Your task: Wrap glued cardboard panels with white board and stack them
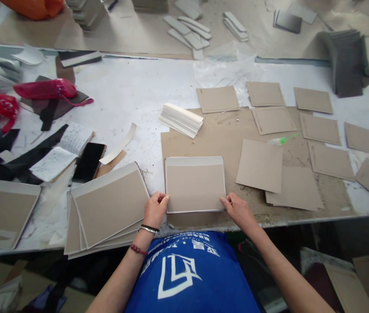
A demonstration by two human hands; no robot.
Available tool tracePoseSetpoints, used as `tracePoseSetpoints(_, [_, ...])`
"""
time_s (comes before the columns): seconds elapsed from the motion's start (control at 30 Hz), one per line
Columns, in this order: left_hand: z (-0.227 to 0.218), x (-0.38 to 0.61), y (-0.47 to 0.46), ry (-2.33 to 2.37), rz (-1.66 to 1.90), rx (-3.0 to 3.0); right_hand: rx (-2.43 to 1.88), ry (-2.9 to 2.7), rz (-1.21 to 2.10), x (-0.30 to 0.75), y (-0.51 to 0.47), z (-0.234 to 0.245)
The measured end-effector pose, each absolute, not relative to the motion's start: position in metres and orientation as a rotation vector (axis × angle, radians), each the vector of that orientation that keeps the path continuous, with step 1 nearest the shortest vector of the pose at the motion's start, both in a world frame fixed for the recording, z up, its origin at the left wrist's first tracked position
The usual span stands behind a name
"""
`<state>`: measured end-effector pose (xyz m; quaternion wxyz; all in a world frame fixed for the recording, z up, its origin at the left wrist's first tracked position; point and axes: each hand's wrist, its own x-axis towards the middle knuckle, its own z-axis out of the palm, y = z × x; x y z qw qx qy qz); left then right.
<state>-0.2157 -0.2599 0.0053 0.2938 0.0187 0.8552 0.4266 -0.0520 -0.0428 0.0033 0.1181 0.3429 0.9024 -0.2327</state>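
A flat tan panel with a pale strip along its far edge and a thin dark rim [195,184] lies in front of me on a brown board [204,143]. My left hand [156,209] pinches its near left corner between thumb and fingers. At the near right side, my right hand [237,209] grips the edge the same way. Left of my left hand rests a fanned pile of similar panels [112,202]. To the right are a plain tan sheet [260,165] and another sheet [297,189] partly under it.
Beyond the panel sits a stack of white strips [181,119]. Several smaller tan pieces [320,129] spread to the right, near a green-tipped tool [282,140]. A phone [89,162], an open notebook [62,152] and a pink pouch [45,89] lie left. The table's front edge runs close to me.
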Motion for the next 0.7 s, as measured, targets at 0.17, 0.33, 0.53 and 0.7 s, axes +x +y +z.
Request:
tracePoseSetpoints(0.17, [0.0058,-0.2149,-0.2598,2.305,1.107,0.076,1.024,2.601,-0.694,-0.0553,-0.0437,0.0077])
tracePoseSetpoints(0.33, [0.0043,-0.2147,-0.2607,2.338,1.083,0.102,1.026,2.582,-0.703,-0.0586,-0.0443,0.0124])
tracePoseSetpoints(0.53, [0.0033,-0.2135,-0.2616,2.341,1.098,0.097,1.018,2.59,-0.709,-0.0582,-0.0437,0.0109])
tracePoseSetpoints(0.7, [0.0016,-0.2117,-0.2612,2.334,1.153,0.087,1.015,2.59,-0.708,-0.0569,-0.0418,0.0067])
